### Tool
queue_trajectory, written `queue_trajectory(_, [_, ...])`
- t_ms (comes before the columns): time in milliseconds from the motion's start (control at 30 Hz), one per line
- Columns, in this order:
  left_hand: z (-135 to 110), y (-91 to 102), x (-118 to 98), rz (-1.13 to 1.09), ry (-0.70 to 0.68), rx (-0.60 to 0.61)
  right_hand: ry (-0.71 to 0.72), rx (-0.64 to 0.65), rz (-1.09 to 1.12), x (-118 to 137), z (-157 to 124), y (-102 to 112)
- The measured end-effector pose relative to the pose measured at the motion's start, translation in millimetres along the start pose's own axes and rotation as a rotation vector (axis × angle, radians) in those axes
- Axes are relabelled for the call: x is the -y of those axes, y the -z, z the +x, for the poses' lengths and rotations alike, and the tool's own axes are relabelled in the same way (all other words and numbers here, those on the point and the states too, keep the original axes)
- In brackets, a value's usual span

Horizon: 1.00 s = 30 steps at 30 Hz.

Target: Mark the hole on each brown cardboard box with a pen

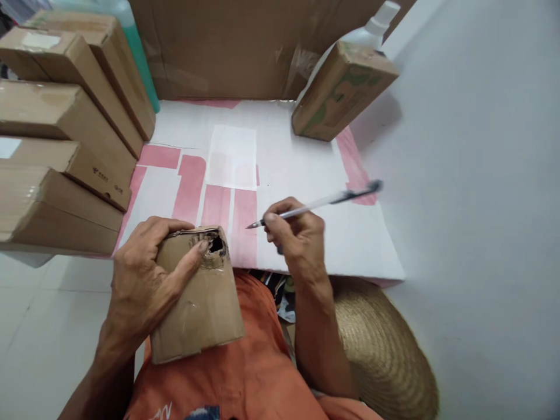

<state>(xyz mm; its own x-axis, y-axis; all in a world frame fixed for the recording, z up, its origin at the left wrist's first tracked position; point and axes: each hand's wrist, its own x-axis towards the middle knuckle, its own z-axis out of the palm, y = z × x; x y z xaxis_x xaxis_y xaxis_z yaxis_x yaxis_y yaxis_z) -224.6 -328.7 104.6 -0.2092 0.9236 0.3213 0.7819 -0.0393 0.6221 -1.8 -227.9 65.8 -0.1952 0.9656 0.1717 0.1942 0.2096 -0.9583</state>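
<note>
My left hand (146, 280) grips a small brown cardboard box (205, 309) close to my body, with the thumb across its face beside a torn, dark hole near the top right corner. The box is tilted and overlaps the near edge of the work surface. A clear ballpoint pen (310, 205) with a black end is pinched between the thumb and fingers of my right hand (297, 233). Its tip points left toward the box and stays apart from it. Something small and dark shows under the right hand's fingers; I cannot make it out.
Several cardboard boxes (65, 122) stand along the left, with a green bottle (142, 64) behind them. At the back right, another box (345, 90) leans against a white bottle (376, 26). White paper (231, 157) lies on the pink-and-white surface (301, 163). A woven straw item (385, 350) sits below right, by the wall.
</note>
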Motion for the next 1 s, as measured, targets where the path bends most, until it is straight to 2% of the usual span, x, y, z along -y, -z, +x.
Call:
queue_trajectory(133, [4.3,-0.6,0.7,0.041,-0.026,0.015,-0.143,0.331,-0.703,-32.8,16.8,-17.2])
queue_trajectory(200, [6.5,0.2,0.1,0.051,-0.028,0.021,-0.177,0.478,-0.972,-40.8,22.9,-29.8])
queue_trajectory(267, [7.4,1.4,-0.9,0.064,-0.016,0.025,-0.193,0.559,-1.057,-45.1,27.2,-40.7])
queue_trajectory(433, [2.5,5.4,-2.5,0.074,0.02,0.021,-0.19,0.64,-1.032,-56.7,27.3,-54.0])
queue_trajectory(600, [-4.6,6.8,-2.9,0.088,0.072,0.025,-0.161,0.647,-0.966,-69.3,14.2,-53.4])
queue_trajectory(733, [-5.1,6.6,-4.1,0.101,0.102,0.016,-0.131,0.607,-0.872,-77.2,7.7,-39.3])
queue_trajectory(1000, [-11.8,15.5,-2.4,0.054,0.184,-0.016,-0.159,0.318,-0.737,-102.7,-8.1,9.0])
